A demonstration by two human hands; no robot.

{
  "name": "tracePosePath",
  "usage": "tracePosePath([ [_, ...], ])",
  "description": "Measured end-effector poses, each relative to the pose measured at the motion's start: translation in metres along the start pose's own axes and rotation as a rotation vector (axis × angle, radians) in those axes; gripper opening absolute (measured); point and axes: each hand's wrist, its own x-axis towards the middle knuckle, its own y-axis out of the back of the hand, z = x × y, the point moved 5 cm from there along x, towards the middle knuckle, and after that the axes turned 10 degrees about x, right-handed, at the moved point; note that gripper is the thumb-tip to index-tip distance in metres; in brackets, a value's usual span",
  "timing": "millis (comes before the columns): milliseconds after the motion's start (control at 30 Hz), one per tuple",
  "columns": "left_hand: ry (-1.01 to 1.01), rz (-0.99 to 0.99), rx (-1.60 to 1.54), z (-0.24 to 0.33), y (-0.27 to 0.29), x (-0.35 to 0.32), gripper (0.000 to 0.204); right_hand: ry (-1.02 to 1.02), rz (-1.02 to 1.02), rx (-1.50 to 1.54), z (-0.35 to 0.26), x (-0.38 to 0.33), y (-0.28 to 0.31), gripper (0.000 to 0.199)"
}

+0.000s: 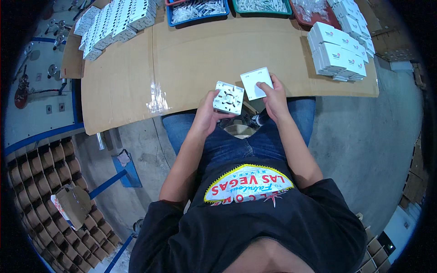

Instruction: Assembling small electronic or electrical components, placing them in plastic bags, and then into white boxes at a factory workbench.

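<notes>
My left hand [210,113] grips a square white plastic box [229,98] by its left side and underside. Slots and holes mark the face of the box that points up. In my right hand [275,98] is a flat square white cover plate [256,83], pinched with the thumb on top and the fingers behind it. The plate is tilted a little and close to the box's upper right corner, with a narrow gap between them. Both pieces are over the near edge of the cardboard-covered table [195,59], above my lap.
White slotted boxes [116,22] stand in rows at the far left. Farther back are a blue tray [198,12] and a green tray [262,6] of small pale parts, and a red tray [314,12] with clear bags. Stacked white boxes [337,52] occupy the right side.
</notes>
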Motion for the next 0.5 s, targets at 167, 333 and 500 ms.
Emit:
tracePosePath([
  [167,-0.353,0.182,0.575,0.026,0.02,0.032,0.032,0.205,0.116,-0.385,-0.005,0.02,0.005,0.03],
  [333,-0.554,0.412,1.147,0.062,0.01,0.044,0.053,0.396,0.13,-0.548,-0.004,0.05,0.006,0.031],
  [500,-0.877,0.588,1.478,0.068,0.017,0.05,0.069,0.555,0.118,-0.875,-0.022,0.055,-0.005,0.037],
])
